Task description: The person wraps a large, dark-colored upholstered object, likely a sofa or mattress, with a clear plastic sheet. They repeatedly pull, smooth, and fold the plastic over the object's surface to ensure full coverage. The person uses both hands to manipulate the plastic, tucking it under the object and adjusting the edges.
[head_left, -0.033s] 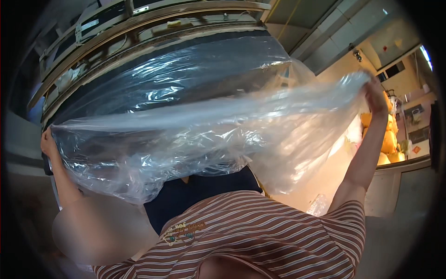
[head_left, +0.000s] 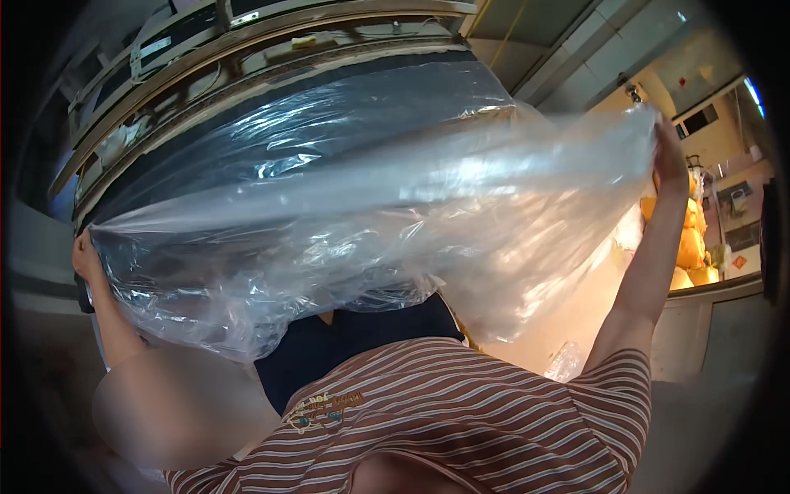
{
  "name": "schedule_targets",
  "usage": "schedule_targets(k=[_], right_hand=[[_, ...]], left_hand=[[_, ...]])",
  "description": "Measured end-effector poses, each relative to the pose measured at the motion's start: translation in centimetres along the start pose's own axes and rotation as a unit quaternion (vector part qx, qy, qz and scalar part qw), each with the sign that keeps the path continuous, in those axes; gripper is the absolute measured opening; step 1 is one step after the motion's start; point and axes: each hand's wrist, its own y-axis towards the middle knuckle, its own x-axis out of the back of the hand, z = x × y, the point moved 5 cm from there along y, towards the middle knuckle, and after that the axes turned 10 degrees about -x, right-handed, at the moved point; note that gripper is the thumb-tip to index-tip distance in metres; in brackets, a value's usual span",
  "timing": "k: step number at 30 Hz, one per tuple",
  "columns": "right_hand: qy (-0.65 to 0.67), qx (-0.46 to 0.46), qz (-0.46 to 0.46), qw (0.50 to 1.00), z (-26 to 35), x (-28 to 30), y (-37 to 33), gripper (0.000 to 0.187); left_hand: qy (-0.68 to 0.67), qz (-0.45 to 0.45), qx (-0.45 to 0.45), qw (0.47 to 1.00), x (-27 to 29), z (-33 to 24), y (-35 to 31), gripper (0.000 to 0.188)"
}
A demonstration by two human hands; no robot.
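Note:
A wide sheet of clear plastic film stretches across in front of me, creased and shiny. At the far left, my left hand is closed on one corner of it. My right hand, raised high on the right with the arm extended, grips the opposite edge; its fingers are partly blurred. Between my hands the upper fold of the film is smeared by motion. Its lower part hangs in loose wrinkles in front of my body. Beyond, the film lies over a dark surface.
Along the far side of the dark surface runs a long rail with a frame behind it. At the right, several yellow-orange bundles are piled beyond a lit pale floor. A small crumpled clear plastic piece lies near my right arm.
My right hand has risen slightly, and the film's upper fold has lifted and billowed on the right side. My left hand stays in place.

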Motion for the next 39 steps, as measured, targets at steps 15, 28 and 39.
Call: schedule_targets(k=[15, 28, 39], right_hand=[[-0.431, 0.038, 0.005, 0.901, -13.8, -22.0, 3.5, 0.033], [-0.178, 0.038, 0.073, 0.981, -20.6, -36.0, -1.9, 0.023], [-0.191, 0.159, -0.24, 0.938, -16.9, -30.9, 0.3, 0.039]], left_hand=[[0.064, 0.021, -0.003, 0.998, 1.9, 2.9, -0.7, 0.039], [0.053, 0.057, 0.004, 0.997, 0.6, 3.5, 0.8, 0.045], [0.06, 0.038, 0.0, 0.998, -0.1, 3.8, 0.9, 0.045]])
